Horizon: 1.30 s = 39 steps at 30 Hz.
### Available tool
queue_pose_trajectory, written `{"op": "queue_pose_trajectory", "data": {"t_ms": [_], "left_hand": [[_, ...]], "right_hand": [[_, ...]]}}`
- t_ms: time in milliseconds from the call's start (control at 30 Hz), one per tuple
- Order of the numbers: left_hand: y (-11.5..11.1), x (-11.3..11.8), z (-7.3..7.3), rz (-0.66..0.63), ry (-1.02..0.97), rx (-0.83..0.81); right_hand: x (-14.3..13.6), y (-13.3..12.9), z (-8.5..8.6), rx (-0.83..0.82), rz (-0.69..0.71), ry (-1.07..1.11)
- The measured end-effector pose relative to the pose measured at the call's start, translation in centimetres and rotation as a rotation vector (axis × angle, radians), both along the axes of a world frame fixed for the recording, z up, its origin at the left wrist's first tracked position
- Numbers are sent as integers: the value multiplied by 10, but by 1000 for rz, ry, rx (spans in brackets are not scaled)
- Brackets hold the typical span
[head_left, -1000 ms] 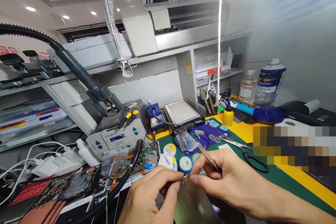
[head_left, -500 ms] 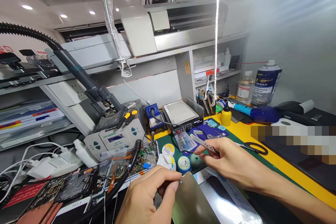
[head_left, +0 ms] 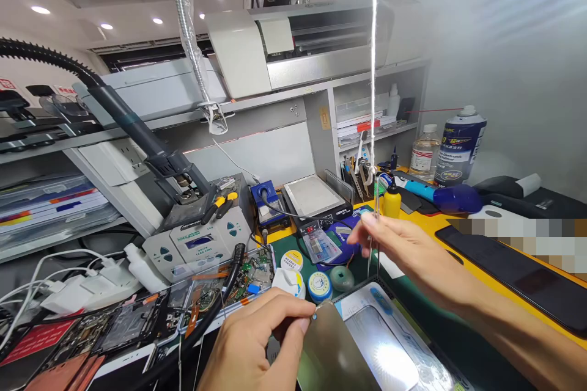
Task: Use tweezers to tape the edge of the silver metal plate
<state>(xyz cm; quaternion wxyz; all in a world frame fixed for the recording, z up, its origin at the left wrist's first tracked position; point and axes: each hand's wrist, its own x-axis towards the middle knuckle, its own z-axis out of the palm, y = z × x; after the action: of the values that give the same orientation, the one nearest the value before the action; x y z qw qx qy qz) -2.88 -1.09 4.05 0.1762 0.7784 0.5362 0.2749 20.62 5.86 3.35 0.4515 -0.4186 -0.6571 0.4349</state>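
My left hand (head_left: 261,336) is closed at the bottom centre, thumb and forefinger pinching the upper corner of a flat, shiny grey-green panel (head_left: 337,354). A tiny bright bit shows at its fingertips, too small to name. My right hand (head_left: 394,244) grips a pair of metal tweezers (head_left: 373,259), held nearly upright with the tips pointing down. Those tips are above the far edge of a reflective silver-and-blue sheet (head_left: 403,342), which lies beside the panel; whether they touch it I cannot tell. Near both hands stand a blue-rimmed tub (head_left: 320,286) and a round green object (head_left: 342,278).
On the left are a soldering station (head_left: 202,244), a black hose (head_left: 233,269) and a tray of circuit boards (head_left: 261,272). A yellow bottle (head_left: 392,200) stands behind my right hand. A dark phone (head_left: 518,275) lies at right, near a spray can (head_left: 460,146).
The tweezers have swung from lying slanted toward the upper left to nearly upright, tips down. My right hand has turned and lifted slightly. My left hand keeps its pinch.
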Motion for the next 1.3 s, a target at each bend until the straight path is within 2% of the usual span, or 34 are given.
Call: {"op": "queue_pose_trajectory", "data": {"t_ms": [100,200,333,400,633,800,1033,1300], "left_hand": [[0,1,2,2,-14,-9],[0,2,5,-8,-30,-20],[-1,4,7,-27,-36,-22],[-1,4,7,-40,-44,-6],[-4,6,3,-32,-98,13],[-5,6,3,-29,-93,21],[-3,6,2,-39,-93,39],[-2,5,3,-55,-93,34]], "right_hand": [[1,0,0,-109,-18,151],[0,0,-1,-307,149,316],[2,-1,2,-475,406,374],[3,0,6,-520,459,386],[-3,4,8,-410,477,207],[-7,4,5,-427,530,216],[-9,4,0,-458,501,241],[-11,5,-3,-488,531,269]]}}
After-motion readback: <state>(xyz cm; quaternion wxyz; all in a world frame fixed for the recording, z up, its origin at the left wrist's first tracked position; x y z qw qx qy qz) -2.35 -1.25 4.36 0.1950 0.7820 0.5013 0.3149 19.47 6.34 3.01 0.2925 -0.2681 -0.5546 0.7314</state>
